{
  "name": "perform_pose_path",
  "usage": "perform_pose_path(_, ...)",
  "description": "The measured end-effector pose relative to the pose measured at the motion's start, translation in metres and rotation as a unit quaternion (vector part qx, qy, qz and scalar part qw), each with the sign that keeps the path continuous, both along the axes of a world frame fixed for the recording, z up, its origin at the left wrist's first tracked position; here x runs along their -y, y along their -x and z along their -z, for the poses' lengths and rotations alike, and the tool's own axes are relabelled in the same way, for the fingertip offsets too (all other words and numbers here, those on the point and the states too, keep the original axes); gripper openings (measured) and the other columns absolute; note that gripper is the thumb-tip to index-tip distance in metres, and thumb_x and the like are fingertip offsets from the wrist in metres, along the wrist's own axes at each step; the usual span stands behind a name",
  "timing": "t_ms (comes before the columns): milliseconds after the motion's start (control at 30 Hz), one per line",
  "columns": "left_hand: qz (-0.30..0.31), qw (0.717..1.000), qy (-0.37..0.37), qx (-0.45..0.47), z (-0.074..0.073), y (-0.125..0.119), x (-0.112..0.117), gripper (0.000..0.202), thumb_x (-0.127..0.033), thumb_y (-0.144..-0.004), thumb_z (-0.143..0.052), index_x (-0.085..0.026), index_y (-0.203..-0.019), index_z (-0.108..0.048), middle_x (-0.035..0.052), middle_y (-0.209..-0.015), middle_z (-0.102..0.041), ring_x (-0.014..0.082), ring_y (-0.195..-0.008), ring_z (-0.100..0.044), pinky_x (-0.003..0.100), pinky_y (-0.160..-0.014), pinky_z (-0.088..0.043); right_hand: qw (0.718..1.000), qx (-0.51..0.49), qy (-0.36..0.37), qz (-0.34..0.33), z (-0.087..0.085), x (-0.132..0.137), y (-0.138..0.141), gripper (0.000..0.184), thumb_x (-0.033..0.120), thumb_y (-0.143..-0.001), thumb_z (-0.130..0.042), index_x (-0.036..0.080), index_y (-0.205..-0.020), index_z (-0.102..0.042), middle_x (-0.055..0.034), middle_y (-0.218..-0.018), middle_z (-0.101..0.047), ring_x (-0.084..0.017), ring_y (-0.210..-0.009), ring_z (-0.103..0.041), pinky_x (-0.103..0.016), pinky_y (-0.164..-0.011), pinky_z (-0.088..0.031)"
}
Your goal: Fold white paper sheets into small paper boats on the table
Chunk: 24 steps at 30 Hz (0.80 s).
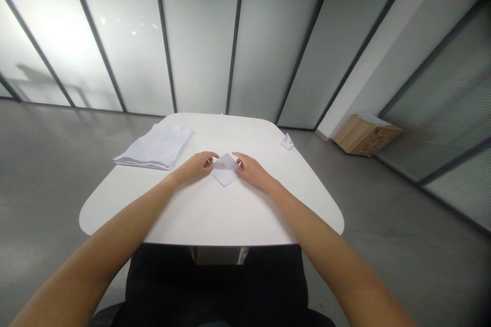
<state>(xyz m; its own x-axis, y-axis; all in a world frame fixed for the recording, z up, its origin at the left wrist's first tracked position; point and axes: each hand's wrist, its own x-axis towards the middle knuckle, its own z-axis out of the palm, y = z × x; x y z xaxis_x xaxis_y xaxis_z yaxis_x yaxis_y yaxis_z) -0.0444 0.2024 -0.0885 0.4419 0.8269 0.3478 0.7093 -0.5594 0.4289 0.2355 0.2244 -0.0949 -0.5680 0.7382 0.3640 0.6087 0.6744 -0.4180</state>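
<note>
A small folded white paper [224,176] lies on the table in front of me, one corner pointing toward me and its upper part raised a little. My left hand [200,164] grips its left corner, fingers curled in. At the right corner my right hand [250,167] holds the paper the same way, with thumb and fingers bent around the edge. The fingertips are small in view and partly hidden by the hands.
A stack of white paper sheets [155,145] lies on the white table [230,219] at the left. Near the right edge stands a small folded paper piece [287,141]. Beyond are frosted glass panels [199,36] and a wooden cabinet [364,137] on the floor.
</note>
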Motion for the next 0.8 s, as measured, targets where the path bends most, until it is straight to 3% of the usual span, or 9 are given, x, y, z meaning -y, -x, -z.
perform_pose_path(133, 0.014, 0.999, -0.007, -0.037, -0.005, 0.000, 0.003, 0.030, -0.021, -0.085, -0.054, -0.021, -0.111, -0.069, 0.0039, -0.092, -0.069, 0.0179, -0.080, -0.064, 0.028, -0.074, -0.049, 0.999, 0.036, -0.032, -0.012, -0.001, 0.000, 0.000, 0.058, 0.006, -0.083, -0.061, 0.017, -0.140, -0.055, -0.0077, -0.110, -0.071, -0.018, -0.093, -0.062, -0.031, -0.090, -0.047)
perform_pose_path(300, 0.011, 0.998, -0.029, -0.057, -0.010, 0.005, 0.005, 0.028, -0.014, -0.082, -0.054, -0.020, -0.105, -0.068, 0.0048, -0.095, -0.069, 0.0187, -0.084, -0.064, 0.029, -0.078, -0.048, 0.997, 0.043, -0.058, -0.027, -0.002, -0.002, -0.002, 0.038, 0.000, -0.083, -0.055, 0.019, -0.115, -0.065, -0.0051, -0.101, -0.069, -0.017, -0.089, -0.061, -0.028, -0.086, -0.045)
perform_pose_path(467, 0.060, 0.997, -0.011, -0.056, -0.015, 0.010, 0.006, 0.026, -0.009, -0.077, -0.054, -0.019, -0.093, -0.071, 0.0029, -0.093, -0.072, 0.0168, -0.086, -0.065, 0.026, -0.080, -0.048, 0.994, 0.051, -0.090, -0.037, -0.002, -0.003, -0.003, 0.028, 0.000, -0.081, -0.053, 0.019, -0.095, -0.068, -0.0050, -0.094, -0.067, -0.019, -0.090, -0.060, -0.029, -0.086, -0.044)
perform_pose_path(600, 0.086, 0.994, 0.001, -0.063, -0.019, 0.009, 0.009, 0.031, -0.004, -0.074, -0.052, -0.019, -0.091, -0.074, 0.0016, -0.091, -0.074, 0.0151, -0.085, -0.065, 0.024, -0.079, -0.047, 0.992, 0.066, -0.092, -0.063, -0.001, -0.004, -0.004, 0.029, -0.002, -0.077, -0.054, 0.019, -0.092, -0.068, -0.0054, -0.094, -0.068, -0.019, -0.091, -0.061, -0.029, -0.087, -0.044)
perform_pose_path(800, 0.058, 0.996, -0.002, -0.069, -0.021, 0.004, 0.013, 0.028, -0.007, -0.078, -0.052, -0.019, -0.088, -0.076, 0.0014, -0.093, -0.075, 0.0152, -0.086, -0.067, 0.024, -0.081, -0.047, 0.994, 0.065, -0.072, -0.057, 0.002, -0.005, -0.003, 0.025, 0.000, -0.083, -0.055, 0.018, -0.092, -0.069, -0.0050, -0.094, -0.070, -0.019, -0.092, -0.062, -0.029, -0.089, -0.044)
